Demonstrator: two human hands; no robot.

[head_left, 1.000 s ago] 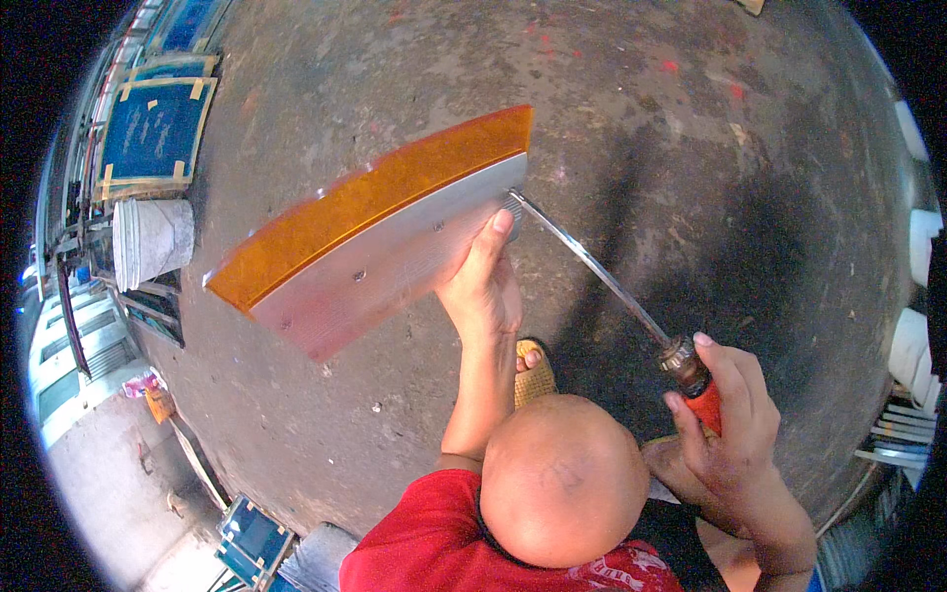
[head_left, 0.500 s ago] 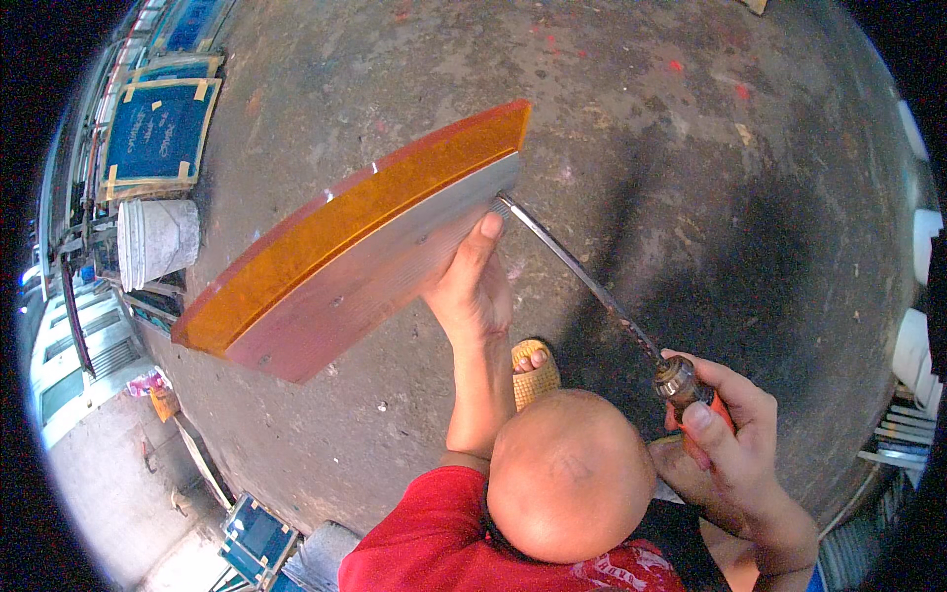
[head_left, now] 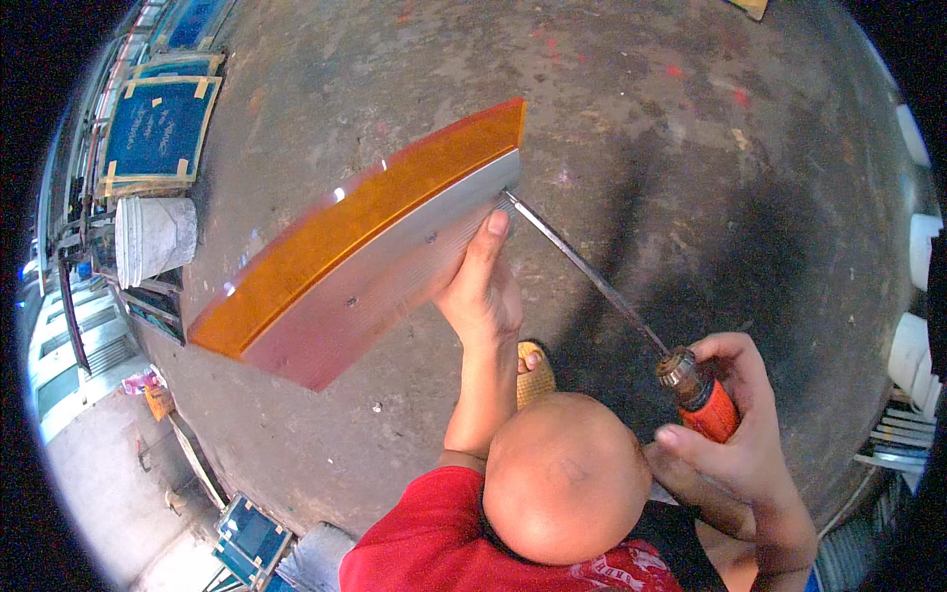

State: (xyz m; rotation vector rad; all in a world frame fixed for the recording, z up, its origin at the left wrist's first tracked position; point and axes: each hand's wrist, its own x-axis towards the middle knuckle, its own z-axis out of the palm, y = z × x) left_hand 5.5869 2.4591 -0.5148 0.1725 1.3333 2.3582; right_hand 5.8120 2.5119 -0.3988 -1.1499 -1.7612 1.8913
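Observation:
My left hand holds a squeegee by its grooved metal holder, the thumb flat on the face near the right end. The long amber blade points up and away to the left. Small screw heads show along the holder. My right hand curls loosely round the red handle of a screwdriver, with the thumb lifted off the handle. The screwdriver's tip meets the holder near its right end, just beyond my left thumb.
Below the squeegee, a foot in a yellow sandal rests on the stained concrete floor. My bent knee is between my arms. Blue taped screens and a white bucket stand at the left; white containers line the right edge.
The squeegee has shifted slightly, its left end moving right. My right thumb has come away from the screwdriver's handle, exposing more red. The tip remains at the holder's right end.

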